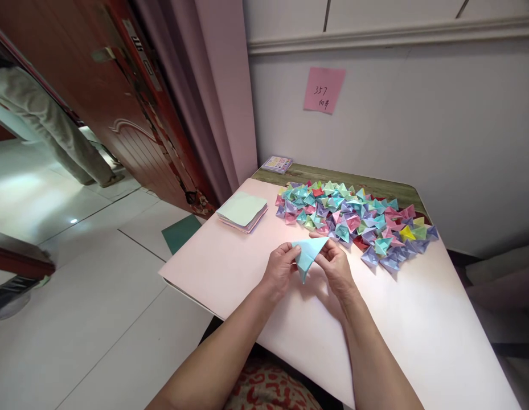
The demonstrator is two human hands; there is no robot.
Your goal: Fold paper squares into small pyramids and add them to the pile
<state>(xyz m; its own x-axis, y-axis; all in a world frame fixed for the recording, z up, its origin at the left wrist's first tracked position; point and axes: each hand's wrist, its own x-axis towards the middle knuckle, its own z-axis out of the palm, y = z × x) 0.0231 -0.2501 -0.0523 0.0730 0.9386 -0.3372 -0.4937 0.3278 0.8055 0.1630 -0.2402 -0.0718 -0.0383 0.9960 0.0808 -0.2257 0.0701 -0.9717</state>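
A light blue sheet of origami paper (307, 253), folded into a pointed triangular shape, is held between both hands just above the table. My left hand (282, 265) pinches its left side, thumb on top. On the right edge, the fingers of my right hand (335, 263) are closed on it. One point of the paper hangs downward. Behind the hands spreads a large heap of folded paper pieces (345, 210) in blue, purple, pink, green, yellow and red. A stack of square paper (242, 209), pale green on top, lies to the left.
The pink-white table cover (204, 256) ends at the left edge, with a green sheet (181, 232) on the floor beyond. A small packet (278, 164) sits at the back corner. A pink note (324, 90) hangs on the wall. A person's legs (54, 119) show near the red door (131, 97).
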